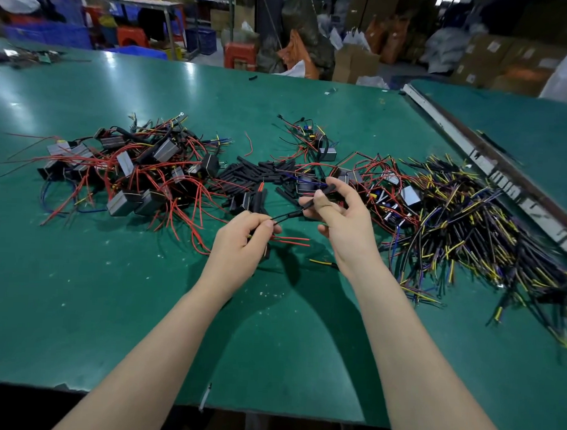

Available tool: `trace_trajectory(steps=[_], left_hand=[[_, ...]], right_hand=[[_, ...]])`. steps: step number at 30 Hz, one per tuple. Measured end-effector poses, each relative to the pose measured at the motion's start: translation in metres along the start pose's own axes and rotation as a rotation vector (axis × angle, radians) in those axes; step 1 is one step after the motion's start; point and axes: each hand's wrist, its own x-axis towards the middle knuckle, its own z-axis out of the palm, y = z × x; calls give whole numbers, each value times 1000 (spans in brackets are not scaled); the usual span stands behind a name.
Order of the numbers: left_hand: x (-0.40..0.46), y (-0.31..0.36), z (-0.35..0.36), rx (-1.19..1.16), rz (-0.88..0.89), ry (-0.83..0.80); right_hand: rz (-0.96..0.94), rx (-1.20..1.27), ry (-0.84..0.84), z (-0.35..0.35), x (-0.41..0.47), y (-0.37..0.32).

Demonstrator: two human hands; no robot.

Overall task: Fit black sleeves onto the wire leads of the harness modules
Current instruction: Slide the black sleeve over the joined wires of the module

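In the head view, a green tabletop [80, 288] fills most of the scene. On its left lies a heap of harness modules [129, 174]: small grey and black boxes tangled with red leads. In the middle, just beyond the hands, sits a loose pile of black sleeves [261, 175], short tubes lying criss-cross. To the far right of that pile is a smaller cluster of modules [323, 148], and on the right a large spread of black, yellow and blue wires [468, 227] reaches toward the tabletop's edge. A pale metal strip [464, 150] runs diagonally along the seam with a second green surface on the right. Beyond the far edge stand red stools [239, 54], blue crates and cardboard boxes.

Nothing blocks the hands; both forearms come in from the near edge.

The left hand [242, 242] is curled, its thumb and forefinger pinching a thin black lead [285, 215] that runs up and right toward the other hand. Red leads [291, 241] stick out to the right from under its fingers, and a dark body, seemingly a module, is partly hidden in its grasp.

The right hand [343, 213] is held above the tabletop, fingers bent, pinching a black sleeve [323, 193] between thumb and forefinger at the end of that lead.
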Motion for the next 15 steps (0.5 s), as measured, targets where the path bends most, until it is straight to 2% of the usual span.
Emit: trace_trajectory(steps=[6, 11, 15], left_hand=[[-1, -1, -1, 89, 41, -2], [1, -1, -1, 174, 51, 34], [1, 2, -2, 212, 89, 1]], right_hand=[[8, -10, -34, 1, -4, -3], [-142, 22, -13, 7, -10, -5], [-90, -2, -121, 18, -13, 4]])
